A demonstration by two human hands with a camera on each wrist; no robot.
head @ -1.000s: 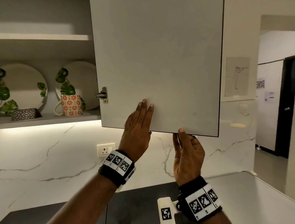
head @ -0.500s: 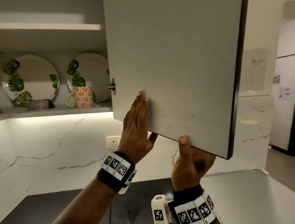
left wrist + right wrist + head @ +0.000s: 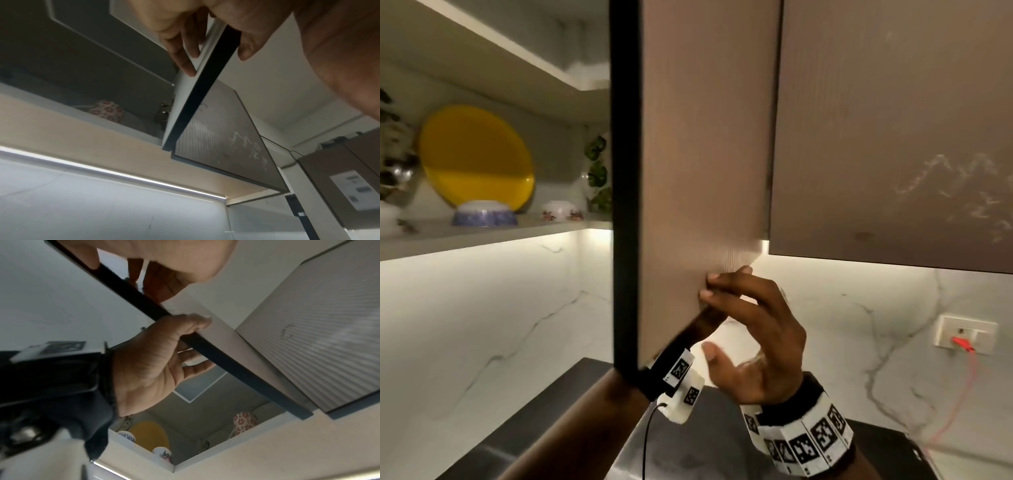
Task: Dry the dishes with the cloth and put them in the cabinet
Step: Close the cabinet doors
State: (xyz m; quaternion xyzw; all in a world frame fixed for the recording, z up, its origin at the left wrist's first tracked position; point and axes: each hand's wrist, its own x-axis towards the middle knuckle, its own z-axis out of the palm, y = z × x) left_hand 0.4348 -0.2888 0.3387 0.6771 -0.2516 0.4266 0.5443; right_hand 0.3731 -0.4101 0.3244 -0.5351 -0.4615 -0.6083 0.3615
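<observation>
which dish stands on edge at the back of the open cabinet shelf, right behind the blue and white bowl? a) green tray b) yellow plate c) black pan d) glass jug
b, since a yellow plate stands on edge at the back of the shelf, just behind the blue and white bowl.

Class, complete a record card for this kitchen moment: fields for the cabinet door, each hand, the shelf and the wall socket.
Cabinet door: open, edge-on to head camera
Left hand: grip on door's lower edge, thumb outside, fingers inside
Right hand: fingertips on door's outer face, thumb under edge
Shelf: yellow plate leaning upright; blue-patterned bowl and white bowl beside it
Wall socket: red plug inserted
Neighbouring door: closed
</observation>
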